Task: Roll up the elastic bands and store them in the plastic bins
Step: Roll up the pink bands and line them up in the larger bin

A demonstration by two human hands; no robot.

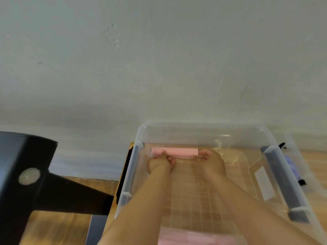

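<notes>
Left hand (160, 161): reached into the bin from the near side, knuckles up. Its fingers were curled round the left part of the roll, with the thumb lying on top of it.
Right hand (210, 161): also inside the bin, level with the left hand and a little apart from it. Its fingertips (203, 153) were bent in and pinched the roll's right end; how far the thumb wrapped could not be told.
Roll (177, 152): a pink band wound into a tube, lying crosswise, left to right. It sat just beyond both hands, held between them, low at the bin's far end and nearer the left wall than the right. Whether it touched the floor of the bin could not be told.
Bin (200, 125): clear plastic, lid off, with a ribbed grid on its floor, standing against the wall.
Latches: one grey bar on the left rim (131, 170) and one on the right rim (283, 181).
Label (264, 183): a white strip on the bin's right wall.
Pink mass (194, 237): blurred, at the near edge between the forearms.
Purple item (291, 165): right of the bin, seen dimly through clear plastic.
Table (316, 167): wood, under the bin.
Black stand (35, 174): left of the table, well apart from the hands.
Wall (159, 59): pale and scuffed, filling the far field.
</notes>
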